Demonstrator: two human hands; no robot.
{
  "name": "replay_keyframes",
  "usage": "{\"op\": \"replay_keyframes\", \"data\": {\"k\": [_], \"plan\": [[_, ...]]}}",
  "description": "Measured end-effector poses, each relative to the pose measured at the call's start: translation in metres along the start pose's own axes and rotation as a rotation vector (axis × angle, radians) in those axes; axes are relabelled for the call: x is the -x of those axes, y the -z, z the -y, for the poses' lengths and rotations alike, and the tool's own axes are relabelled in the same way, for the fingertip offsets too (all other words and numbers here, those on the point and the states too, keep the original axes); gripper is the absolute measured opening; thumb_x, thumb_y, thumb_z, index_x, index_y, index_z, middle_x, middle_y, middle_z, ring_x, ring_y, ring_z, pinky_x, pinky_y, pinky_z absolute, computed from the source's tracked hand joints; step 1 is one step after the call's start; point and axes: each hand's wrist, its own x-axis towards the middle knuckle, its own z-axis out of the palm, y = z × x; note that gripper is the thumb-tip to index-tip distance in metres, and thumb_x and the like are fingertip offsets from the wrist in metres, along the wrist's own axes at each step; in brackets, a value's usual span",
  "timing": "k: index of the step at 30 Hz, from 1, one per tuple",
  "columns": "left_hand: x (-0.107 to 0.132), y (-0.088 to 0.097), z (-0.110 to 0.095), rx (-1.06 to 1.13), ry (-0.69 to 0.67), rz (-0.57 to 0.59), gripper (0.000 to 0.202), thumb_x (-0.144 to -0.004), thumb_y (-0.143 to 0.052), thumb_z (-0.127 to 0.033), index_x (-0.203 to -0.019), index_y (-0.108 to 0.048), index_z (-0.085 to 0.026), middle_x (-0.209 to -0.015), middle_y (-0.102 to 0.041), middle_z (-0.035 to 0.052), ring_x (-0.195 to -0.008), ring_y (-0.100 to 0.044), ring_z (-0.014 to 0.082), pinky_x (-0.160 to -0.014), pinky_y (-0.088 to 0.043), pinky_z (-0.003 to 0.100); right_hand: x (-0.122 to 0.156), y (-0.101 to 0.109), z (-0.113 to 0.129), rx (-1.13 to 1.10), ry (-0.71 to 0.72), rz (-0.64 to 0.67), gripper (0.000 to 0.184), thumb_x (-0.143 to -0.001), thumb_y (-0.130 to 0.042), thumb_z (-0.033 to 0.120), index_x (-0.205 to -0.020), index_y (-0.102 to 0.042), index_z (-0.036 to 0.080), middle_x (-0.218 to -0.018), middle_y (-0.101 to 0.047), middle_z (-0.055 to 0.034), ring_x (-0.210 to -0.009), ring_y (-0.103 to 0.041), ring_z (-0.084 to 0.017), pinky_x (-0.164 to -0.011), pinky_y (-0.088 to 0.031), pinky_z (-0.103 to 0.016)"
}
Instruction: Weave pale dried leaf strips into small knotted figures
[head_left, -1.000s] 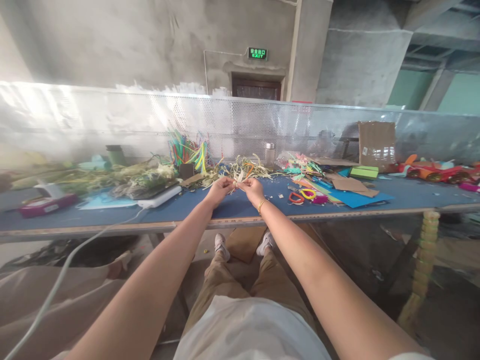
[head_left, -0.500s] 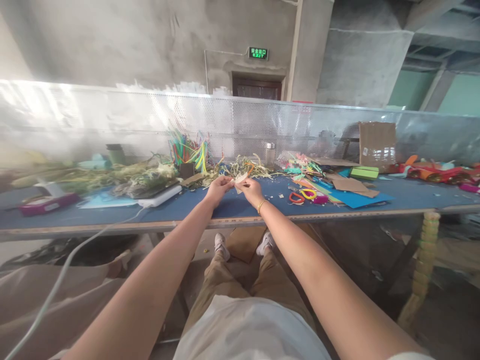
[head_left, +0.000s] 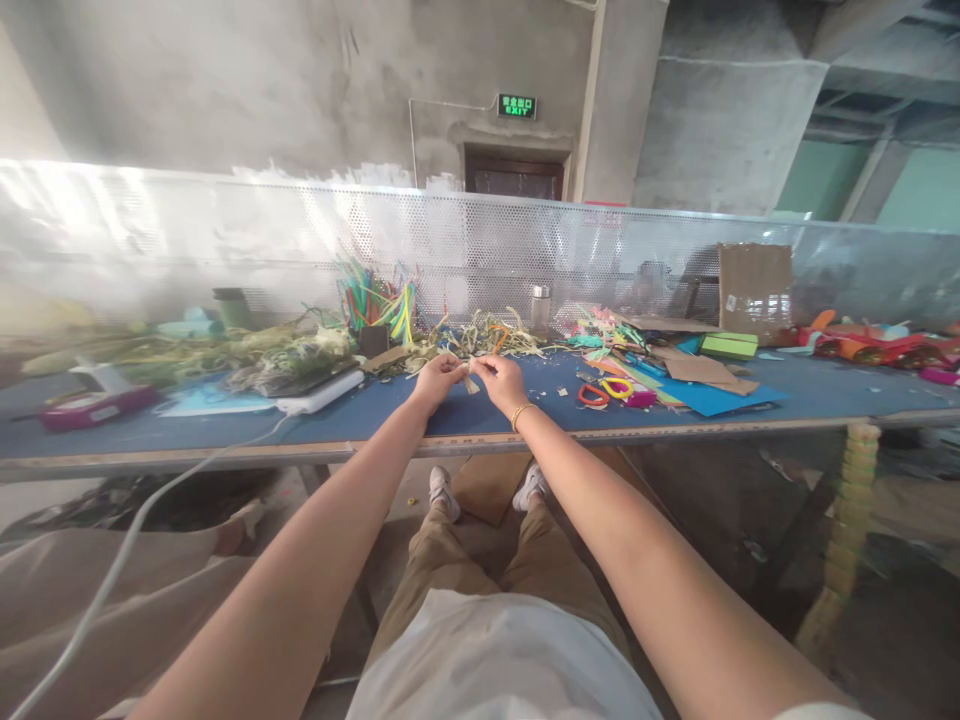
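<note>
Above the front part of the blue table (head_left: 517,410), my left hand (head_left: 441,380) and my right hand (head_left: 499,383) meet with fingertips nearly touching. Both pinch a small pale, husk-like strip (head_left: 471,384), and one end of it hangs down between them. The fingers cover most of the strip, so its full shape is hidden. Behind the hands lies a heap of dry, pale, stringy pieces (head_left: 499,335).
Scissors with red and yellow handles (head_left: 616,388) lie to the right, near blue sheets (head_left: 720,398) and cardboard. Left are a white power strip (head_left: 322,392), its cable, and a green fibrous pile (head_left: 292,360). Colourful pipe cleaners (head_left: 375,300) and a bottle (head_left: 540,308) stand behind.
The pale strip stuck up and spread beside my right fingers before; now less of it shows and it hangs downward. My right hand has shifted slightly left.
</note>
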Motion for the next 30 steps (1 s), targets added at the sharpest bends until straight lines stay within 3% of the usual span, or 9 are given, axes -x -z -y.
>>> {"op": "replay_keyframes", "data": {"k": [7,17,30], "plan": [[0.0015,-0.0004,-0.0025,0.017,0.040,0.007,0.032,-0.057,-0.076,-0.037,-0.074,-0.057,-0.018,-0.054,-0.057,-0.0021,-0.050,-0.047,0.0103,-0.051,-0.032,0.023,0.0004,-0.0018,-0.0028,-0.067,-0.072,0.035,0.022,-0.085,-0.054,0.038,-0.082,-0.068,0.021,-0.076,-0.068,-0.0011,-0.070,-0.060,-0.015,-0.069,-0.044,-0.024],[0.0013,0.0000,-0.0013,0.041,0.073,0.099,0.037,-0.056,-0.078,-0.038,-0.080,-0.062,-0.016,-0.057,-0.060,-0.0007,-0.047,-0.044,0.0084,-0.048,-0.030,0.023,0.0013,-0.0007,0.0004,0.152,-0.117,0.092,0.026,-0.082,-0.057,0.033,-0.060,-0.059,0.020,-0.062,-0.059,0.0019,-0.060,-0.049,-0.012,-0.058,-0.033,-0.023],[0.0009,-0.0021,0.0008,0.037,0.037,0.119,0.042,-0.055,-0.079,-0.044,-0.080,-0.058,-0.017,-0.059,-0.061,-0.0001,-0.052,-0.050,0.0108,-0.053,-0.033,0.025,0.0017,0.0001,0.0019,0.161,-0.203,0.086,0.025,-0.076,-0.059,0.031,-0.054,-0.055,0.020,-0.058,-0.060,0.0013,-0.059,-0.053,-0.013,-0.058,-0.035,-0.023]]}}
